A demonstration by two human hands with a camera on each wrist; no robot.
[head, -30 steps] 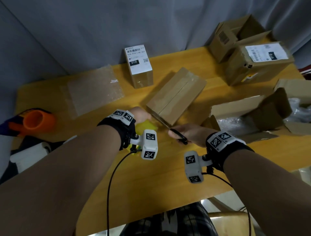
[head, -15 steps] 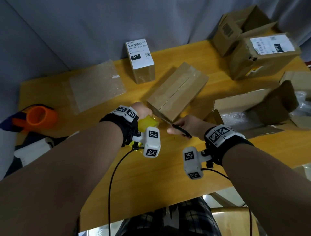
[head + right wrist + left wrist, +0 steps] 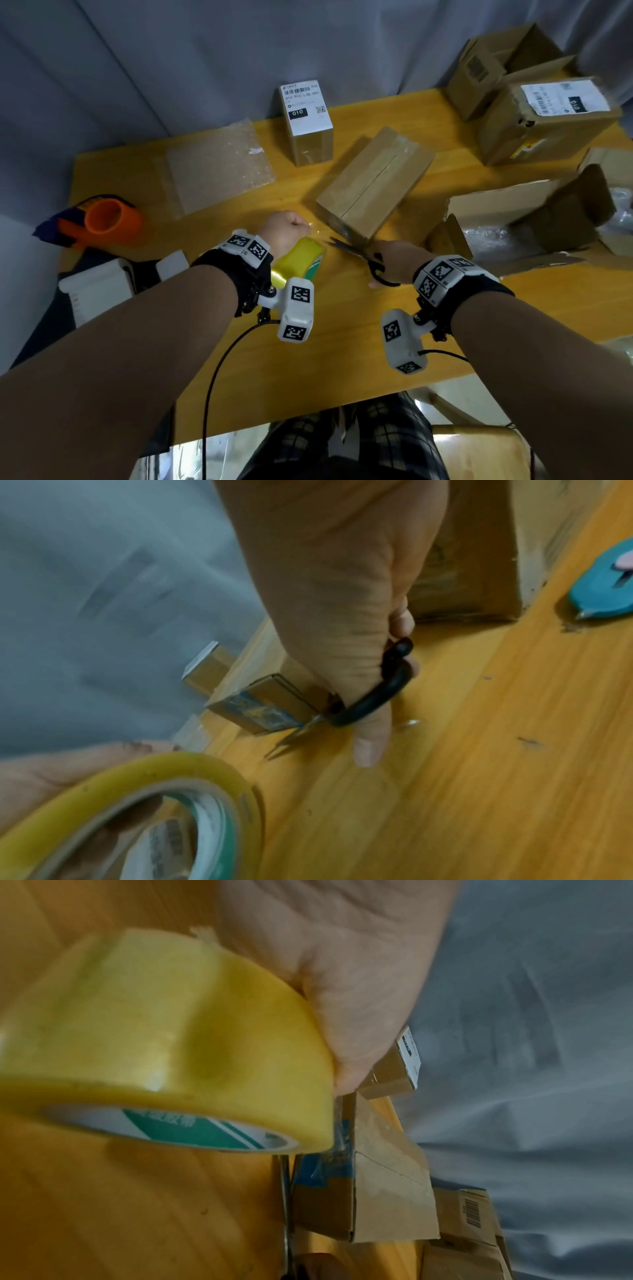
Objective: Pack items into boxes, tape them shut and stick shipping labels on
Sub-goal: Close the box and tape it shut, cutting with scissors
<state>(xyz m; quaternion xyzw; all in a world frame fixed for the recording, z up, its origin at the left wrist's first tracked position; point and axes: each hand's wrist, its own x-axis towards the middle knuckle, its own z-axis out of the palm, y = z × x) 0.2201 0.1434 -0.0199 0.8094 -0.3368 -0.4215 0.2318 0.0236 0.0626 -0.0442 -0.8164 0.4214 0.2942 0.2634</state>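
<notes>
A taped brown box (image 3: 375, 181) lies at the table's middle, its near end facing me (image 3: 322, 1204) (image 3: 260, 707). My left hand (image 3: 284, 231) grips a yellow roll of packing tape (image 3: 299, 262) (image 3: 164, 1047) (image 3: 130, 815) just left of that end. A clear strip of tape runs from the roll toward the box. My right hand (image 3: 397, 262) (image 3: 342, 615) holds black-handled scissors (image 3: 356, 251) (image 3: 373, 693), blades pointing left at the strip beside the box's near corner.
A small labelled box (image 3: 306, 120) stands at the back. Bubble wrap (image 3: 219, 164) lies at back left, an orange tape dispenser (image 3: 102, 219) at the left edge. Open and labelled cartons (image 3: 548, 116) crowd the right side. A teal cutter (image 3: 606, 588) lies to the right.
The scissors have swung up from lying low in my right hand to reach the tape strip by the box's corner. My left hand keeps the roll in place.
</notes>
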